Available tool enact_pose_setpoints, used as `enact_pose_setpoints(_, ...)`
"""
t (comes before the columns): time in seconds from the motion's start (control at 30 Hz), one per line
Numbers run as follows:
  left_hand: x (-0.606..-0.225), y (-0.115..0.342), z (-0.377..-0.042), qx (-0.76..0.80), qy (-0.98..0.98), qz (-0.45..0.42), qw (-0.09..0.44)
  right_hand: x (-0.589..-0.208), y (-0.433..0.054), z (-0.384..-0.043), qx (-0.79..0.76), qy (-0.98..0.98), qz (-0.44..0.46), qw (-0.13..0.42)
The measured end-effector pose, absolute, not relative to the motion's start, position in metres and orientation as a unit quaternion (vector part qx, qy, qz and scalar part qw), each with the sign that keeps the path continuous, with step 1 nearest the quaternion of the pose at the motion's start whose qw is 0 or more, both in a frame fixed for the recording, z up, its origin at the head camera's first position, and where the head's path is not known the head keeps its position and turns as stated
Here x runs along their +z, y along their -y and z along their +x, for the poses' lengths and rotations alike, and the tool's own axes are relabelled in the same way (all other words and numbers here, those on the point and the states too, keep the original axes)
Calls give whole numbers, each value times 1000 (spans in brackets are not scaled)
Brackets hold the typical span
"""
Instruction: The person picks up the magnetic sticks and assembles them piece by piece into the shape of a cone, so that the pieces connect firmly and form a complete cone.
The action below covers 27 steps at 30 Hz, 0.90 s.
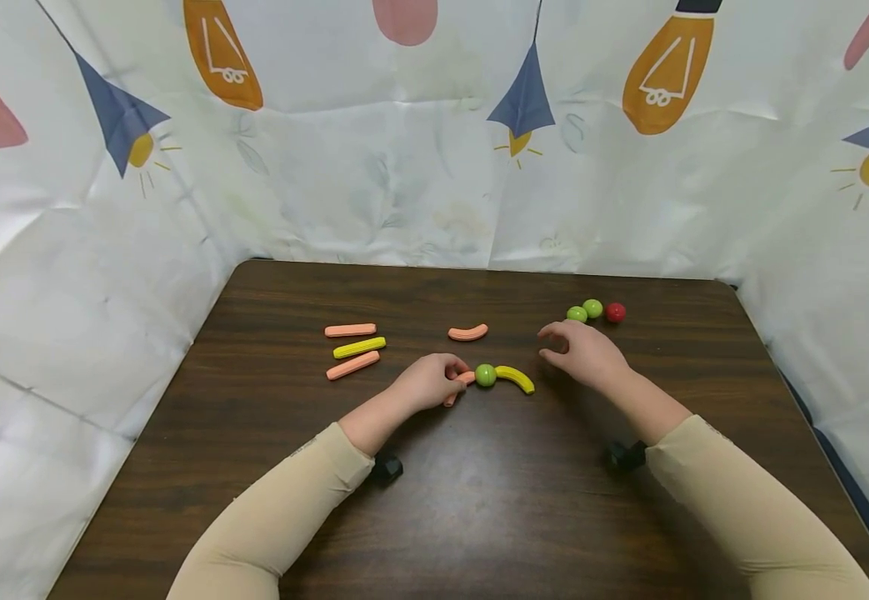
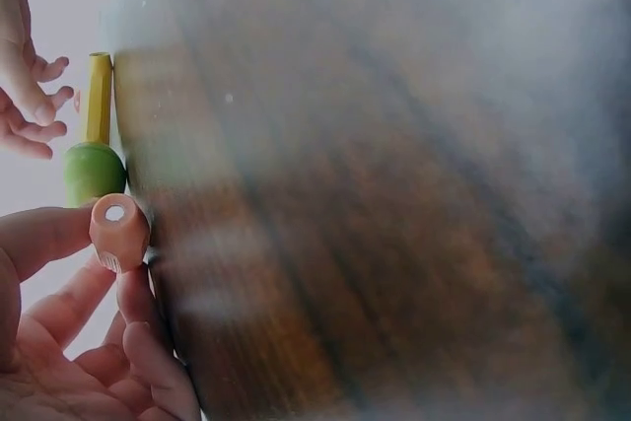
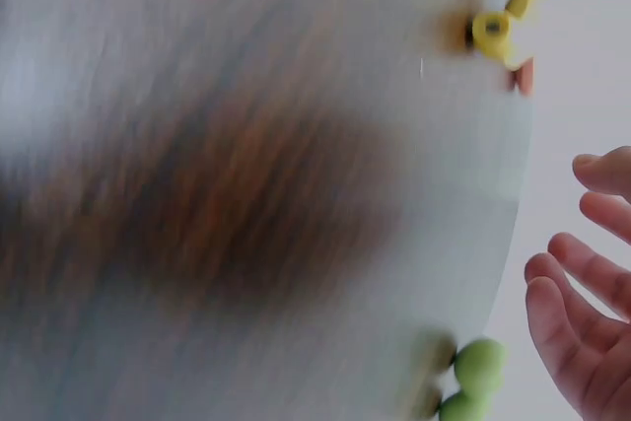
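My left hand (image 1: 430,382) pinches a curved orange piece (image 2: 120,234) between thumb and fingers, low over the table. A green ball (image 1: 485,375) sits right at that piece's far end, with a curved yellow piece (image 1: 515,379) lined up on the ball's other side. My right hand (image 1: 587,354) hovers to the right of the yellow piece, fingers loosely spread and holding nothing. Just beyond its fingers lie two green balls (image 1: 592,308) and a red ball (image 1: 615,312).
On the left of the brown table (image 1: 494,517) lie a straight orange stick (image 1: 350,330), a yellow stick (image 1: 359,347) and another orange stick (image 1: 353,366). A curved orange piece (image 1: 467,333) rests behind the green ball. Patterned white cloth (image 1: 419,192) surrounds the table's back and sides.
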<state>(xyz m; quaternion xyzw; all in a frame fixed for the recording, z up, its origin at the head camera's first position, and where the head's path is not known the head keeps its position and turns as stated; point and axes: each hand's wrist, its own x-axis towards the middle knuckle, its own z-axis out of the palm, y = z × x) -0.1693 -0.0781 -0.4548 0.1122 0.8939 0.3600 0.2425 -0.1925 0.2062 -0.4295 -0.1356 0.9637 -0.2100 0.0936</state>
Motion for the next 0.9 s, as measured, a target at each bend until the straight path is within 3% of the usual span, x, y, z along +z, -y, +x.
enact_pose_setpoints(0.57,-451,79,-169,358,-893,120,245,-425,-250,-210,-219,-967,-109,77)
enact_pose_setpoints(0.9,-445,70,-180,346,-899,173,205,-430,-263,-221,-215,-966,-123,71)
